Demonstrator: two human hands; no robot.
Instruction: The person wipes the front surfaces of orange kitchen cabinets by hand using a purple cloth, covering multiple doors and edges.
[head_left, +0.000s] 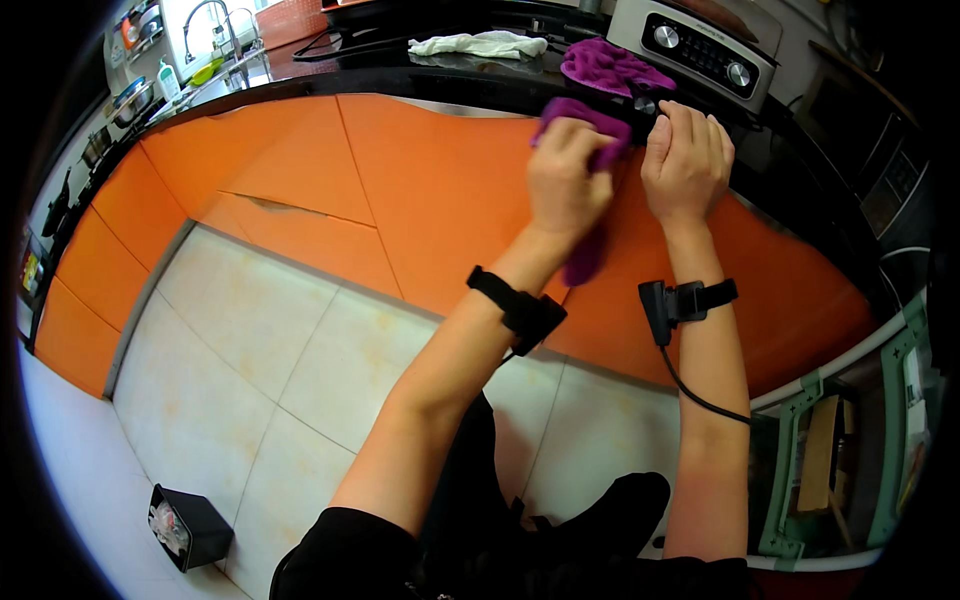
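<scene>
My left hand (566, 176) is closed on a purple cloth (585, 120), just in front of the counter's edge; part of the cloth shows above the fist and part hangs below it. To its right, my right hand (686, 161) is at the black counter's front edge, fingers extended and close together, with nothing visible in it; its palm side is hidden. A second purple cloth (611, 67) lies bunched on the countertop beyond both hands. Left of that cloth lies a crumpled white cloth (480, 45). Each wrist bears a black strap with a small device and a cable.
A countertop oven (694, 49) with two knobs stands at the back right. Orange cabinets (442, 187) run below the counter. At the far left are a sink faucet (214, 26) and metal bowls (133, 101). A black bin (202, 529) stands on the floor; a green-and-white rack (787, 465) is at right.
</scene>
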